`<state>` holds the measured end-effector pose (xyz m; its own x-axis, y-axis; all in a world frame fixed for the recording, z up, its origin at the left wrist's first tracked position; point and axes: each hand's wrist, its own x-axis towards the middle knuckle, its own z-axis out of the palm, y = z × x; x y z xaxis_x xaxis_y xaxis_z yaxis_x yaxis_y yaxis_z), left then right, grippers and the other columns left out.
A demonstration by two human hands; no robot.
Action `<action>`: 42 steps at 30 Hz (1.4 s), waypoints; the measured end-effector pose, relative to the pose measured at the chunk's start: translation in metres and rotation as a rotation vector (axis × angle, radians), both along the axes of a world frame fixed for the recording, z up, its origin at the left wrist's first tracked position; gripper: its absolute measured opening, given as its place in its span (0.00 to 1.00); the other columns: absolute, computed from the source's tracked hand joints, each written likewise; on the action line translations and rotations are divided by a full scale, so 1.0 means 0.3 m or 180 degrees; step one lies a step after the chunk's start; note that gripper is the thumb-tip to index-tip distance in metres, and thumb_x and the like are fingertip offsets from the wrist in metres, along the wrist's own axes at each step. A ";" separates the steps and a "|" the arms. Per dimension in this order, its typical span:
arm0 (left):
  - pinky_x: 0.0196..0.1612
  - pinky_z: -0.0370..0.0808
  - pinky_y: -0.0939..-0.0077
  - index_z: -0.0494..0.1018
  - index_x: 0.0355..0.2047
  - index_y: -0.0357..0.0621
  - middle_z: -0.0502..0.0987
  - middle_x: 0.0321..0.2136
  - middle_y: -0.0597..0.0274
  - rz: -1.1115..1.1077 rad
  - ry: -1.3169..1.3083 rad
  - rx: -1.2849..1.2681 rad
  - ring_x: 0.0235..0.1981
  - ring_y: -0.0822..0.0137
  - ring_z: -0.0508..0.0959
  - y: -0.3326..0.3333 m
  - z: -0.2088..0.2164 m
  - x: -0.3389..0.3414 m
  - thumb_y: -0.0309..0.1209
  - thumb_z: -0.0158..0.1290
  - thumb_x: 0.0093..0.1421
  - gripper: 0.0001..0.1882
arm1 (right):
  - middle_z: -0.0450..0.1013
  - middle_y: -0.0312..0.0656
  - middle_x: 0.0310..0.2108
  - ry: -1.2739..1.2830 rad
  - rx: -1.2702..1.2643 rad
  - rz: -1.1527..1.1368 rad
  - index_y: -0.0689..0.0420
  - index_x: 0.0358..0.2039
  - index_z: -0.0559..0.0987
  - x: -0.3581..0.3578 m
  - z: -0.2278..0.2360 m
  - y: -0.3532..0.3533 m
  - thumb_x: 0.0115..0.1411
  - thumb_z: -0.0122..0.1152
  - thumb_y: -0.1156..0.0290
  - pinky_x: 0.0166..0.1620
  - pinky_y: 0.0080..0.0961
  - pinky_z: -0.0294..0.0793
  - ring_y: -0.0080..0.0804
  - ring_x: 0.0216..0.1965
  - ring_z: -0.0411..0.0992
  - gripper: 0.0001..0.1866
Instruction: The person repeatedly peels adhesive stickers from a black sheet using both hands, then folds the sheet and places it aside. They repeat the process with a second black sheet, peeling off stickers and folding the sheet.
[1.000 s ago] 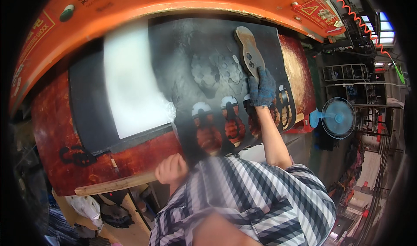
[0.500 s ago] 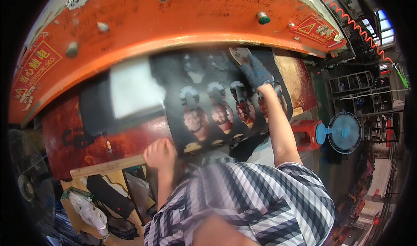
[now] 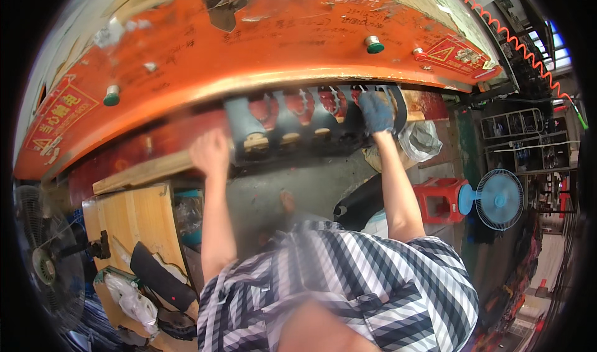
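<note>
A black sheet [image 3: 336, 139] with several shaped cut-outs lies on a reddish-brown board [image 3: 134, 155], its far part under an orange machine beam [image 3: 280, 47]. My bare left hand [image 3: 210, 152] is at the sheet's left edge, by the end of a wooden strip [image 3: 146, 172]; motion blur hides how its fingers are set. Over the right part of the sheet lies my right hand [image 3: 377, 112] in a blue-grey glove, fingers stretched toward the beam. Reddish board shows through the cut-outs.
Green buttons [image 3: 374, 45] sit on the beam. At lower left, a wooden table [image 3: 140, 212] holds dark pieces and plastic bags, beside a fan [image 3: 46, 262]. To the right are a pale plastic bag [image 3: 423, 139], a red stool [image 3: 438, 199] and a blue fan [image 3: 499, 199].
The board and sheet have moved away from me under the beam, covering the white sheet and showing more floor. My left hand moved forward and left; my right hand came slightly back.
</note>
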<state>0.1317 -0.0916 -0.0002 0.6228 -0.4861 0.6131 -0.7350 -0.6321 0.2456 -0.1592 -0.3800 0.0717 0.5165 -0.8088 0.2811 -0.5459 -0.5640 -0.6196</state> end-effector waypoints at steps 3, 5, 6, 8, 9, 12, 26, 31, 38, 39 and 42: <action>0.39 0.68 0.71 0.78 0.26 0.56 0.79 0.26 0.73 -0.0064 -0.0060 -0.0129 0.29 0.67 0.76 -0.040 -0.043 0.050 0.37 0.51 0.59 0.07 | 0.74 0.50 0.44 0.0738 -0.0933 0.0202 0.56 0.43 0.78 -0.037 -0.095 0.078 0.55 0.59 0.54 0.50 0.41 0.69 0.51 0.45 0.71 0.22; 0.37 0.69 0.70 0.78 0.25 0.57 0.79 0.24 0.74 -0.0039 -0.0197 -0.0088 0.28 0.68 0.76 -0.059 -0.070 0.070 0.37 0.52 0.58 0.07 | 0.72 0.47 0.49 0.0996 -0.1159 0.0048 0.55 0.47 0.75 -0.015 -0.143 0.094 0.53 0.60 0.52 0.50 0.45 0.68 0.51 0.49 0.69 0.26; 0.37 0.68 0.70 0.78 0.25 0.57 0.79 0.24 0.74 -0.0025 -0.0180 -0.0032 0.28 0.68 0.76 -0.064 -0.079 0.075 0.37 0.52 0.58 0.07 | 0.71 0.47 0.50 0.1037 -0.1092 -0.0060 0.55 0.49 0.74 -0.002 -0.157 0.100 0.53 0.60 0.52 0.49 0.46 0.68 0.51 0.49 0.68 0.26; 0.37 0.68 0.70 0.77 0.25 0.57 0.79 0.25 0.73 0.0015 -0.0060 -0.0007 0.29 0.68 0.76 -0.074 -0.089 0.078 0.38 0.52 0.58 0.07 | 0.68 0.46 0.53 0.0936 -0.1328 -0.0142 0.54 0.49 0.73 0.022 -0.165 0.098 0.53 0.58 0.49 0.48 0.48 0.68 0.50 0.51 0.67 0.28; 0.37 0.68 0.70 0.77 0.25 0.56 0.78 0.25 0.73 -0.0012 -0.0107 -0.0011 0.29 0.68 0.76 -0.075 -0.090 0.075 0.39 0.52 0.58 0.08 | 0.70 0.46 0.51 0.1119 -0.1103 -0.0184 0.53 0.48 0.74 0.026 -0.160 0.095 0.53 0.58 0.48 0.48 0.48 0.68 0.50 0.50 0.67 0.27; 0.39 0.67 0.70 0.78 0.25 0.55 0.78 0.26 0.73 -0.0108 0.0027 0.0114 0.30 0.67 0.76 -0.064 -0.067 0.068 0.42 0.52 0.59 0.10 | 0.73 0.46 0.46 0.1122 -0.0823 -0.0189 0.51 0.43 0.76 0.029 -0.114 0.100 0.54 0.55 0.48 0.47 0.48 0.68 0.51 0.48 0.69 0.23; 0.52 0.64 0.57 0.80 0.35 0.44 0.78 0.38 0.52 -0.0484 0.1214 0.0681 0.46 0.53 0.73 -0.015 0.031 -0.003 0.57 0.41 0.62 0.30 | 0.75 0.51 0.42 0.1239 -0.0120 0.0038 0.55 0.45 0.77 -0.047 -0.038 0.093 0.55 0.57 0.51 0.50 0.43 0.68 0.53 0.47 0.70 0.23; 0.48 0.66 0.58 0.81 0.31 0.46 0.79 0.34 0.55 -0.0619 0.1012 0.0559 0.41 0.53 0.75 0.045 0.064 -0.121 0.53 0.46 0.61 0.24 | 0.75 0.51 0.43 0.1284 -0.0142 -0.0079 0.55 0.44 0.78 -0.130 -0.017 0.170 0.55 0.58 0.52 0.50 0.42 0.69 0.52 0.47 0.70 0.23; 0.47 0.63 0.64 0.79 0.29 0.48 0.77 0.31 0.62 -0.0680 0.0710 0.0319 0.38 0.60 0.74 0.211 0.056 -0.300 0.45 0.52 0.60 0.15 | 0.76 0.51 0.40 0.1070 0.0062 -0.0182 0.54 0.37 0.80 -0.290 -0.031 0.281 0.53 0.57 0.52 0.48 0.41 0.70 0.50 0.45 0.72 0.20; 0.46 0.63 0.63 0.78 0.27 0.47 0.77 0.30 0.62 -0.0656 0.0635 0.0291 0.37 0.59 0.74 0.230 0.066 -0.344 0.43 0.53 0.59 0.14 | 0.76 0.51 0.40 0.1159 0.0261 -0.0278 0.54 0.38 0.80 -0.313 -0.012 0.285 0.53 0.57 0.51 0.49 0.41 0.70 0.50 0.46 0.72 0.21; 0.45 0.63 0.61 0.78 0.27 0.49 0.76 0.30 0.62 -0.0618 0.0725 0.0287 0.36 0.58 0.72 0.299 0.070 -0.417 0.46 0.51 0.59 0.16 | 0.76 0.49 0.42 0.1243 0.0680 -0.0552 0.53 0.43 0.79 -0.331 0.041 0.300 0.53 0.58 0.48 0.50 0.37 0.70 0.47 0.47 0.73 0.24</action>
<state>0.0067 -0.0018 0.0210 0.6295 -0.6555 0.4173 -0.7766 -0.5119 0.3673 -0.2587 -0.2901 0.0840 0.4028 -0.9109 -0.0891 -0.8357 -0.3263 -0.4417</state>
